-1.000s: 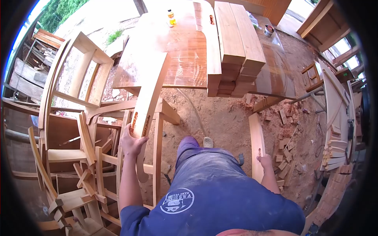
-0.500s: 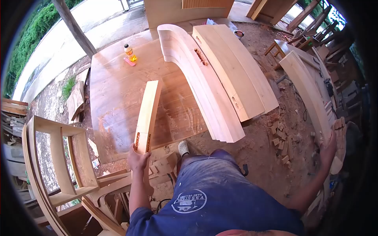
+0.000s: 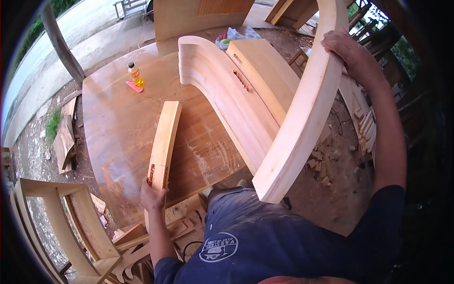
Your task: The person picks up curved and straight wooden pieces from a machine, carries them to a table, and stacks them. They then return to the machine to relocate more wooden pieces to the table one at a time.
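Observation:
My left hand [image 3: 153,196] is closed round the lower end of a straight wooden post [image 3: 164,137], which has slots cut in two faces near my fingers. On the right, my right hand [image 3: 347,52] grips a long curved wooden piece [image 3: 305,109] near its upper part. That curved piece is raised and slanted, its squared lower end in front of my body. Behind it a wide curved, moulded wooden piece [image 3: 213,85] lies on the table [image 3: 118,113], with a rough slot in its edge. Beside that is a thick slotted board [image 3: 265,66], partly covered by the piece in my right hand.
A bottle of yellow liquid [image 3: 135,74] and a pink object [image 3: 134,86] stand on the table's far left. A wooden frame [image 3: 56,222] is at lower left. Wood offcuts [image 3: 321,168] lie on the ground at right. A wooden pole [image 3: 64,47] rises at back left.
My right hand has lifted the curved wooden piece from the right side and swung it up and inward, in front of the boards. My left hand still holds the post. The view has turned slightly.

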`<action>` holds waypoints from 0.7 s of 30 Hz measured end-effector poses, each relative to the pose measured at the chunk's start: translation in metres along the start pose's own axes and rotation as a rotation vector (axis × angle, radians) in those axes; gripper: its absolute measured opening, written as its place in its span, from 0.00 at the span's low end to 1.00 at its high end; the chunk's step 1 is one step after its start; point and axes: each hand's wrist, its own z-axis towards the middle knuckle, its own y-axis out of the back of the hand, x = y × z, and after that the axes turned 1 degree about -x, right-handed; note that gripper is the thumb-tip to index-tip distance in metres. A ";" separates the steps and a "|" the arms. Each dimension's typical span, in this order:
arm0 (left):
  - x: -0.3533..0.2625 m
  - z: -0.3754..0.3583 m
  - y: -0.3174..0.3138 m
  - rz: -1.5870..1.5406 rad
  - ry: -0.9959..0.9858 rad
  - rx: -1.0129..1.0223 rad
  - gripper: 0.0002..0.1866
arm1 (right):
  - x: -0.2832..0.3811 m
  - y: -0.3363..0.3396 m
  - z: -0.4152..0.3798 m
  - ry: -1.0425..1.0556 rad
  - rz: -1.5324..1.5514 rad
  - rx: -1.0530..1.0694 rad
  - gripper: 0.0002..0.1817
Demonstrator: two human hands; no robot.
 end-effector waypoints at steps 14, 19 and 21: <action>-0.086 0.026 0.008 -0.312 -0.253 -0.106 0.56 | 0.090 -0.046 0.170 0.465 0.087 -0.053 0.12; -0.298 -0.018 0.044 -1.367 -0.521 0.847 0.65 | 0.112 -0.056 0.183 0.481 0.175 0.005 0.13; -0.332 -0.033 0.053 -1.326 -0.582 0.759 0.65 | 0.115 -0.058 0.184 0.397 0.171 -0.035 0.15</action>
